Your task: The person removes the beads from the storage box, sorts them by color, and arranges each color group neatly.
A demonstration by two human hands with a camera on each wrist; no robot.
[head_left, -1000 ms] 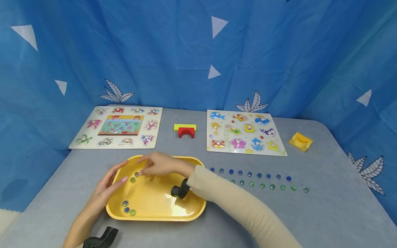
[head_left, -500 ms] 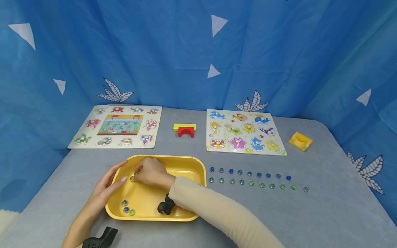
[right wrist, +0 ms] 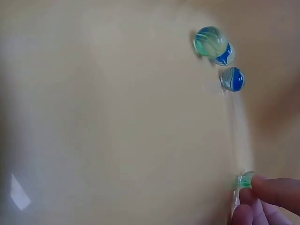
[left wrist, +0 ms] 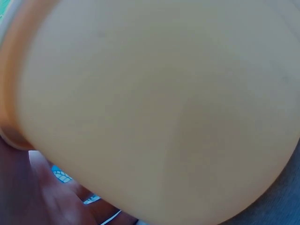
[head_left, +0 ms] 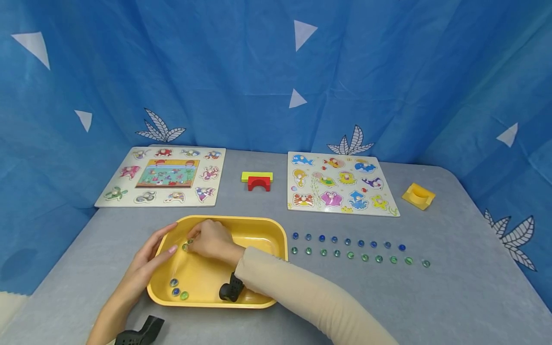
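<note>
A yellow tray (head_left: 241,304) sits on the table with several glass marbles inside. My left hand (head_left: 144,263) holds its left end, thumb over the rim and fingers along the outside; the left wrist view shows mostly the tray's pale wall (left wrist: 154,93). My right hand (head_left: 211,241) is down in the tray's upper left, its thumb and fingertips pinching a green marble (right wrist: 246,179). Beside those fingertips another marble (head_left: 190,241) shows, partly covered. In the lower left corner lie two blue marbles (head_left: 176,291) and a green marble (head_left: 184,295).
Right of the tray, a row of blue marbles (head_left: 347,242) runs above a row of green marbles (head_left: 350,255). Behind stand two picture puzzle boards (head_left: 207,201) (head_left: 293,207), a red arch block (head_left: 258,183), a lime block (head_left: 245,176) and a yellow block (head_left: 418,196).
My right hand has moved left and a little down inside the tray onto the upper marbles, uncovering the near end of the green row. My left hand stays at the rim.
</note>
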